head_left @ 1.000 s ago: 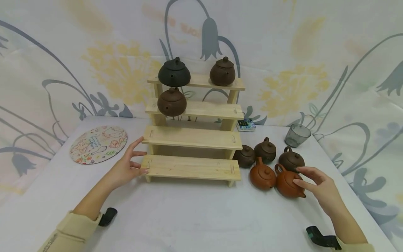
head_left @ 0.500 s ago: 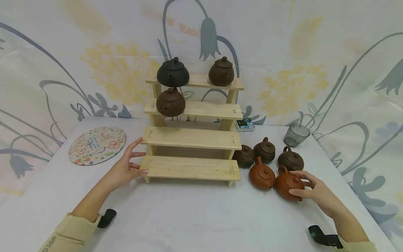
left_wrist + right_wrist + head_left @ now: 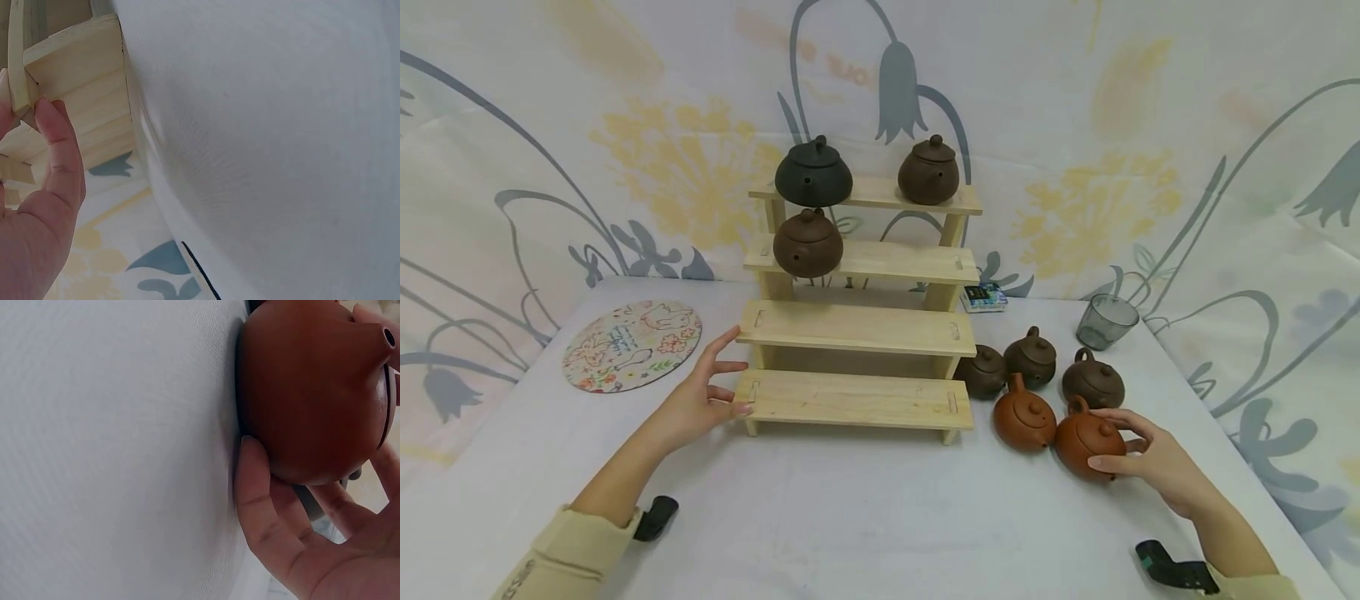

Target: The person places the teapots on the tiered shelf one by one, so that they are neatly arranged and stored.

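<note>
In the head view my right hand point(image 3: 1161, 467) holds a reddish-brown clay teapot point(image 3: 1081, 440) by its sides, fingers on the far side and thumb near the front. The right wrist view shows this teapot point(image 3: 306, 394) close to the white cloth, its spout at the upper right and fingers curled against the body. My left hand point(image 3: 688, 408) grips the left end of a tiered wooden stand point(image 3: 857, 400). In the left wrist view, thumb and finger pinch a board point(image 3: 20, 94) of it. A second reddish-brown teapot point(image 3: 1024, 418) sits left of the held one.
Three dark brown teapots, among them one nearest the glass point(image 3: 1093, 385), stand behind the reddish ones. A grey glass point(image 3: 1107, 322) is at the back right. The stand's upper boards carry a black teapot point(image 3: 814, 177) and two brown ones. A round patterned mat point(image 3: 634, 346) lies left.
My right hand has moved slightly left and closed round the reddish-brown teapot, which has turned a little, its spout now nearer the hand. My left hand stays at the stand.
</note>
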The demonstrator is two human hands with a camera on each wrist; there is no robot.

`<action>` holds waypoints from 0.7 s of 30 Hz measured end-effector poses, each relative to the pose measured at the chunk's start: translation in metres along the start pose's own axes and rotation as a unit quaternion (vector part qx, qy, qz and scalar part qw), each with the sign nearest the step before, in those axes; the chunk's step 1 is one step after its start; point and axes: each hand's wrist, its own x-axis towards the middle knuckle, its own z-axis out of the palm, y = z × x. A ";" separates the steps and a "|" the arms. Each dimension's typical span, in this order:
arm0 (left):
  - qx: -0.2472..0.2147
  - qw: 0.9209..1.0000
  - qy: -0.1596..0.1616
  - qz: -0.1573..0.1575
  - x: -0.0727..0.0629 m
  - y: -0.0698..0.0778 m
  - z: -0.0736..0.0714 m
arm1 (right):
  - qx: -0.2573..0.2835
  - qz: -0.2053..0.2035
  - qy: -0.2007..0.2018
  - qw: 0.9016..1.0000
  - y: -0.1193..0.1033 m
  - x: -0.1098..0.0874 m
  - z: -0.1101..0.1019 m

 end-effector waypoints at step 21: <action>-0.003 1.000 -0.004 0.005 0.000 -0.004 -0.001 | -0.007 -0.050 0.049 0.998 -0.032 -0.003 -0.007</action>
